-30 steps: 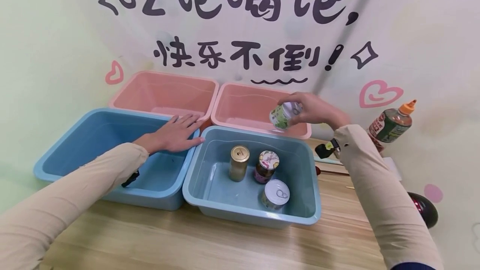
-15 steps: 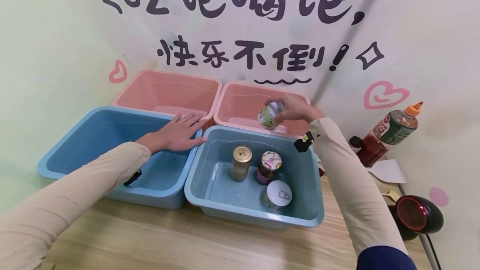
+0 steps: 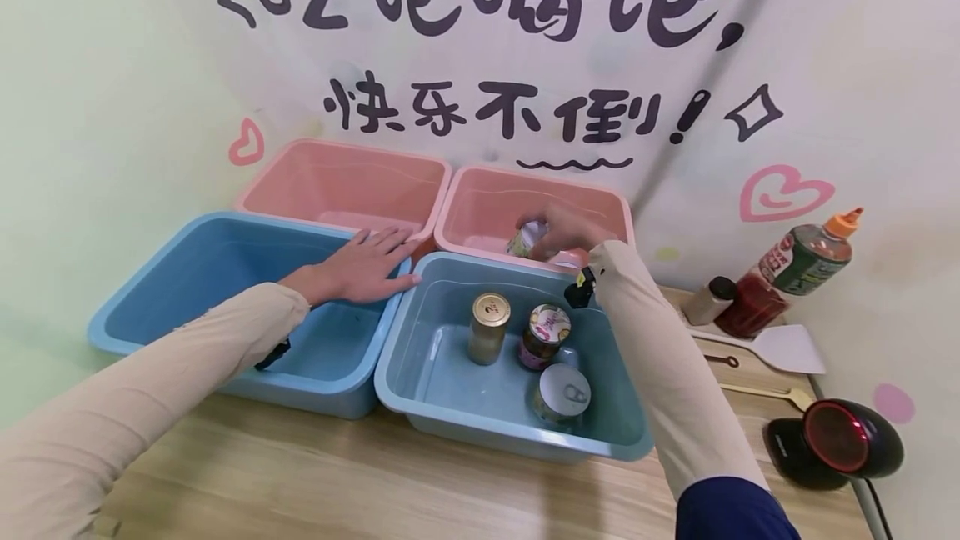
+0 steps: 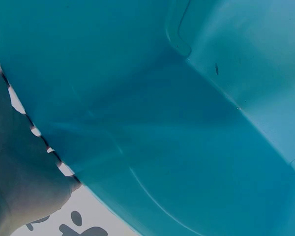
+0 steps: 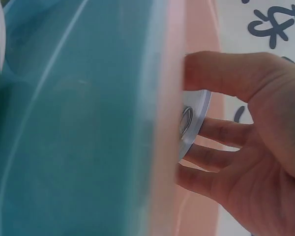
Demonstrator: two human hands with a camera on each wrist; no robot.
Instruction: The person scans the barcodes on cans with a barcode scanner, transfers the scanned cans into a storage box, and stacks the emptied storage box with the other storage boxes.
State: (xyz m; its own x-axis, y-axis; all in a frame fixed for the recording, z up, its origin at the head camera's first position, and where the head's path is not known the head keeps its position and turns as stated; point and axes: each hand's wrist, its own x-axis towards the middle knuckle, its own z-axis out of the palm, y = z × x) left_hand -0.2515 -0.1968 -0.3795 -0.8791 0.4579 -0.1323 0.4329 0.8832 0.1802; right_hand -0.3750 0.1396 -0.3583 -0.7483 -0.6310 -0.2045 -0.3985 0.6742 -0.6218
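My right hand (image 3: pixel 566 227) reaches down into the right pink bin (image 3: pixel 480 177) and grips a green-and-white tin can (image 3: pixel 519 244). In the right wrist view the thumb and fingers curve round the can's metal pull-tab lid (image 5: pixel 189 115), and the bin's rim hides the rest. My left hand (image 3: pixel 363 265) lies with fingers straight over the rim of the left blue bin (image 3: pixel 225 219), its fingertips by the pink bins. In the right blue bin (image 3: pixel 450 407) stand a gold can (image 3: pixel 488 332), a dark jar with a patterned lid (image 3: pixel 544 336) and a pull-tab tin (image 3: pixel 562 394).
The left pink bin (image 3: pixel 352 165) stands behind the left blue one. To the right are a sauce bottle with an orange cap (image 3: pixel 806 261), a black-capped shaker (image 3: pixel 711 300), a white spatula (image 3: pixel 787 348) and a black device with a red ring (image 3: pixel 851 440).
My right hand has moved left and lowered the tin can into the right pink bin. The left hand stays on the rim. The view has shifted slightly to the right.
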